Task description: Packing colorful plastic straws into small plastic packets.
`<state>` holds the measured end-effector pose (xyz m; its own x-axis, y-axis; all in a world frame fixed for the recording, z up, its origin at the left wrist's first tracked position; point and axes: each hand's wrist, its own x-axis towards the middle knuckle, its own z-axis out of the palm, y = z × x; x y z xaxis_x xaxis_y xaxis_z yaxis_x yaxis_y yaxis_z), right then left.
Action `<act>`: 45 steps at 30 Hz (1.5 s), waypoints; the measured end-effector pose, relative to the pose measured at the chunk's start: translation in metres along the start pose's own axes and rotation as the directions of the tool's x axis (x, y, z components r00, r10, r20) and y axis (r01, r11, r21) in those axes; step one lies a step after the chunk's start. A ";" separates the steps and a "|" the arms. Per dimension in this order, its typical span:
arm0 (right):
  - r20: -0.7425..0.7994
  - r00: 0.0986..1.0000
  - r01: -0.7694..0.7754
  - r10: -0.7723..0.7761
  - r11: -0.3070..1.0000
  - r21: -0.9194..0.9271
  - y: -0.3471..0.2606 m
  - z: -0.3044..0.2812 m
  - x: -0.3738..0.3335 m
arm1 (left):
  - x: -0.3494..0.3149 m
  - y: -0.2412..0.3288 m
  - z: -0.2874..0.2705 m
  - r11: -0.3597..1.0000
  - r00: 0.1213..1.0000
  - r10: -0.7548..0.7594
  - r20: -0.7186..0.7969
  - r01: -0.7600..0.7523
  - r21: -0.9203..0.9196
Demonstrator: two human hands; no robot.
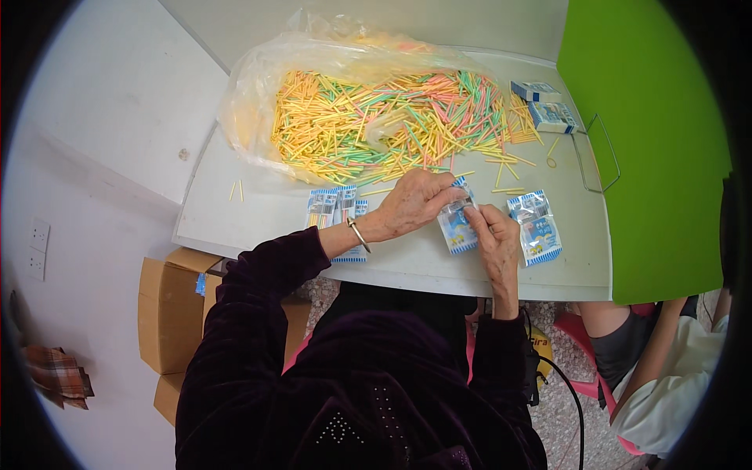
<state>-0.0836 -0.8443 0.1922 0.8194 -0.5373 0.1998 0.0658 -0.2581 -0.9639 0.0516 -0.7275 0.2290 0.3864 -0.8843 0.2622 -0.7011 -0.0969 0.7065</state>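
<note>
Between my hands is a small blue-and-white plastic packet [457,229], tilted slightly above the white table. My left hand [413,202], with a metal bangle at the wrist, pinches its upper edge. My right hand [497,237] grips its right side, thumb lying across the front. Whether sticks are inside this packet I cannot tell. Beyond my hands spreads a big heap of thin yellow, green, pink and orange sticks [337,125] on a clear plastic bag [247,110]. Several similar packets [322,206] lie partly under my left wrist, with sticks showing in one.
More packets [536,229] lie right of my right hand. Bundled packets [554,117] sit at the far right by a wire stand [599,153] and green panel [642,141]. Below left stands an open cardboard box [168,313]. Another person's arm [650,360] is at the right.
</note>
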 end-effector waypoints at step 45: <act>-0.032 0.974 0.207 -0.223 0.942 -0.263 0.013 0.012 -0.001 | 0.220 -0.077 0.002 -0.087 0.842 -0.517 -0.156 0.130 0.988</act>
<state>-0.0767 -0.8378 0.1773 0.7656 -0.4914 0.4152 0.0817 -0.5658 -0.8205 0.1894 -0.9155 0.2306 0.7814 -0.6227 -0.0415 -0.4807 -0.5580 -0.6764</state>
